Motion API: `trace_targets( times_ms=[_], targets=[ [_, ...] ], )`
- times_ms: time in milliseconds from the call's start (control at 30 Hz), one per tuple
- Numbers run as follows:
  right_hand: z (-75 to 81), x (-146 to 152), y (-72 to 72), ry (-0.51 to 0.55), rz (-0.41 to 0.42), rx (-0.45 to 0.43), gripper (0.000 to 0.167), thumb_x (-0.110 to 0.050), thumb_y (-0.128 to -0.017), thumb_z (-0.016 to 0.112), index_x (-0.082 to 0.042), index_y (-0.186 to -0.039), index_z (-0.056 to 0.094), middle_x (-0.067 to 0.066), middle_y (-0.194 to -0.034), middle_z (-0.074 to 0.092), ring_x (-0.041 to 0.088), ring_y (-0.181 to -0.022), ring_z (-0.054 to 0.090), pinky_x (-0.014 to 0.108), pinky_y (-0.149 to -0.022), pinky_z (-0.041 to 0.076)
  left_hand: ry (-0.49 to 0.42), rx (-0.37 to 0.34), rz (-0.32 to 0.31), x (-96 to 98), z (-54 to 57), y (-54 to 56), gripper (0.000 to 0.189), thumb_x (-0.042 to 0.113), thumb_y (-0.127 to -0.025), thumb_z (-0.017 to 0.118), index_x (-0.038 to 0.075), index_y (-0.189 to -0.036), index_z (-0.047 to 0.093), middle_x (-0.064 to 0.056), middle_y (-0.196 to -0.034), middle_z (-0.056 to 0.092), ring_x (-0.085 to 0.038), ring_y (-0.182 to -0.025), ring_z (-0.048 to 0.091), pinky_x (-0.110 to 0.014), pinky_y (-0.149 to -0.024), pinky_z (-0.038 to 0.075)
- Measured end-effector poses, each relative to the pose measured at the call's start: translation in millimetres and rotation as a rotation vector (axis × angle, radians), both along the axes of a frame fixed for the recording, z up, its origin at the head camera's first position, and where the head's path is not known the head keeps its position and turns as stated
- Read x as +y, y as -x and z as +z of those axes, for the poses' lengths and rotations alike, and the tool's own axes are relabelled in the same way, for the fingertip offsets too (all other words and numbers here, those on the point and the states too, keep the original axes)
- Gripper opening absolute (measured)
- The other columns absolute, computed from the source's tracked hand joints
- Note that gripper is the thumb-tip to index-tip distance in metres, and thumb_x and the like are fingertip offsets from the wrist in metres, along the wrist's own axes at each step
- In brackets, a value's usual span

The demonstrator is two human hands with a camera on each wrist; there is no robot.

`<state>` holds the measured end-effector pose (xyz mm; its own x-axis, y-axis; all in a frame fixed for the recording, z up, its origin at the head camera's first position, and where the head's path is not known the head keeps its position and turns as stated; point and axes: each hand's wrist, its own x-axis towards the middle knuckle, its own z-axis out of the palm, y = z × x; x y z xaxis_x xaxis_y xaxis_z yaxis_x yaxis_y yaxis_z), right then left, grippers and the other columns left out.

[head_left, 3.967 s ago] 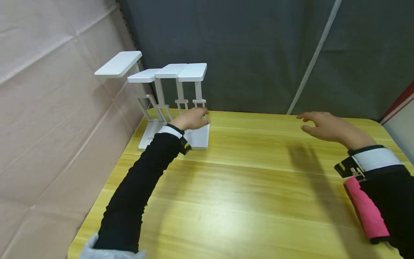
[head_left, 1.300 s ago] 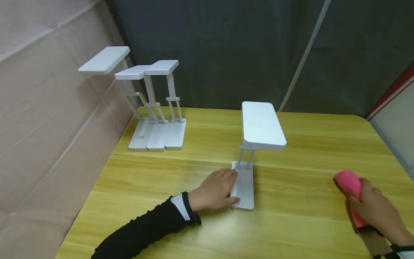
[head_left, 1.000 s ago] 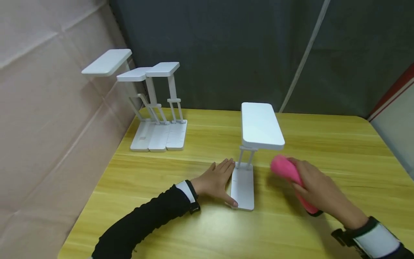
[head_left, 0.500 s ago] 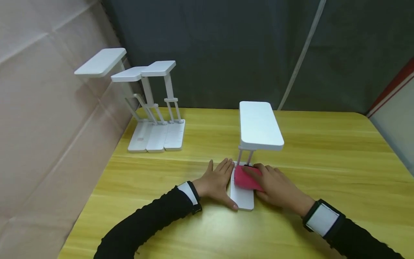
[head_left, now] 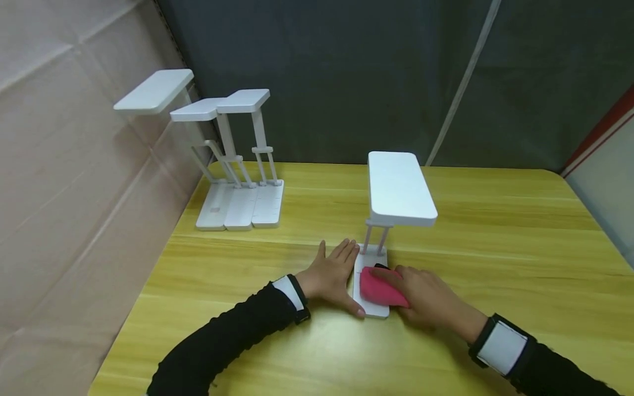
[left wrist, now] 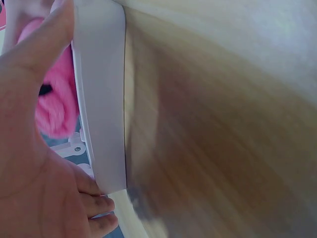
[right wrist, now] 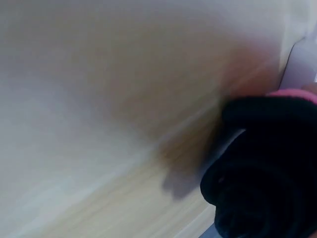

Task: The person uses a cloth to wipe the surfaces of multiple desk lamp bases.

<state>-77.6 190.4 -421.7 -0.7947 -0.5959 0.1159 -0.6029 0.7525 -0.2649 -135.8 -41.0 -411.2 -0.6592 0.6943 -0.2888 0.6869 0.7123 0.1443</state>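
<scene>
A white folding desk lamp (head_left: 401, 186) stands near the middle of the table, its flat head over a slim stem. My left hand (head_left: 328, 278) is spread along the left side of its base (head_left: 375, 311), with fingertips and thumb against the edge. In the left wrist view, the palm faces the side of the base. My right hand (head_left: 433, 294) grips a rolled pink cloth (head_left: 380, 287) with black trim, pressed onto the top of the base. Fluffy pink folds of the cloth (left wrist: 58, 116) show behind the base. The right wrist view has its black trim (right wrist: 267, 163) close up.
Three similar white lamps (head_left: 239, 206) stand side by side at the table's back left, heads raised. The wooden table (head_left: 495, 231) meets a pale draped wall (head_left: 74, 192) on the left and a dark curtain (head_left: 322, 82) behind.
One lamp came from the back-left row to the middle, with my left hand now at its base. My right hand picked up the pink cloth, brought it onto the base and slid it nearer me.
</scene>
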Motion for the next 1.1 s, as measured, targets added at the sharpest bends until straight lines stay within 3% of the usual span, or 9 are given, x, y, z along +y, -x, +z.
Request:
trace_targets(
  times_ms=[267,400,467,533,700,900,1000,1100],
  targets=[
    [10.3,1.5,-23.8,0.020,0.121,-0.114,0.071,-0.015,-0.072,0.077,-0.025,-0.137,0.052,-0.009,-0.091,0.061,0.002,-0.072,0.053,0.027,-0.056,0.047,0.078,0.087,-0.018,0.3,2.3,0.3,0.138,0.087,-0.057,0.060,0.003,-0.153,0.007,-0.012,-0.159,0.007,-0.024,-0.145,0.001,-0.064,-0.108,0.007],
    [21.3,4.9,-25.2,0.083,0.221,-0.198,0.073,-0.008,-0.065,0.074,-0.028,-0.133,0.055,-0.014,-0.095,0.062,-0.001,-0.073,0.053,0.024,-0.056,0.045,0.093,0.102,-0.030,-0.3,4.5,0.4,0.140,0.088,-0.055,0.060,0.002,-0.153,0.007,-0.013,-0.159,0.007,-0.025,-0.145,0.002,-0.065,-0.108,0.008],
    [27.7,5.1,-20.4,0.118,0.231,-0.200,0.071,-0.007,-0.065,0.074,-0.025,-0.131,0.057,-0.012,-0.101,0.065,0.000,-0.078,0.055,0.025,-0.058,0.047,0.088,0.089,-0.033,-1.0,5.3,0.7,0.142,0.088,-0.054,0.061,0.002,-0.152,0.006,-0.013,-0.159,0.006,-0.025,-0.145,0.001,-0.065,-0.108,0.007],
    [33.1,3.1,-11.2,0.125,0.189,-0.153,0.066,-0.009,-0.067,0.075,-0.022,-0.129,0.059,-0.009,-0.099,0.065,0.001,-0.076,0.056,0.024,-0.057,0.047,0.079,0.069,-0.035,-1.7,5.9,1.3,0.143,0.087,-0.053,0.062,0.002,-0.152,0.005,-0.013,-0.159,0.004,-0.025,-0.145,-0.001,-0.065,-0.107,0.005],
    [35.2,-9.7,17.5,0.061,0.044,0.067,0.061,-0.013,-0.068,0.079,-0.016,-0.127,0.062,-0.002,-0.084,0.062,0.008,-0.064,0.052,0.025,-0.051,0.044,0.043,0.021,-0.037,-5.3,4.4,3.4,0.141,0.084,-0.054,0.065,0.003,-0.153,0.005,-0.012,-0.159,0.002,-0.025,-0.145,-0.003,-0.066,-0.107,0.003],
    [20.0,-22.6,29.2,-0.074,0.018,0.319,0.071,-0.021,-0.063,0.086,-0.015,-0.129,0.061,0.012,-0.090,0.066,0.025,-0.064,0.061,0.032,-0.050,0.049,-0.005,-0.022,-0.038,-8.5,3.0,5.2,0.132,0.081,-0.061,0.064,0.007,-0.154,0.008,-0.009,-0.160,0.005,-0.026,-0.145,-0.002,-0.068,-0.105,0.002],
    [13.8,-25.3,26.2,-0.083,0.014,0.336,0.069,-0.019,-0.062,0.085,-0.012,-0.126,0.062,0.012,-0.087,0.064,0.024,-0.061,0.060,0.029,-0.045,0.046,0.004,-0.005,-0.050,-9.6,1.7,5.3,0.130,0.082,-0.063,0.062,0.007,-0.154,0.007,-0.007,-0.160,0.006,-0.026,-0.145,-0.002,-0.068,-0.105,0.002],
    [13.7,-26.5,20.2,-0.070,0.020,0.284,0.065,-0.016,-0.062,0.082,-0.011,-0.124,0.063,0.009,-0.083,0.062,0.020,-0.059,0.057,0.028,-0.044,0.045,0.014,0.018,-0.054,-10.4,0.5,5.3,0.130,0.082,-0.063,0.061,0.007,-0.154,0.006,-0.006,-0.160,0.006,-0.026,-0.145,-0.002,-0.068,-0.106,0.002]
  ],
)
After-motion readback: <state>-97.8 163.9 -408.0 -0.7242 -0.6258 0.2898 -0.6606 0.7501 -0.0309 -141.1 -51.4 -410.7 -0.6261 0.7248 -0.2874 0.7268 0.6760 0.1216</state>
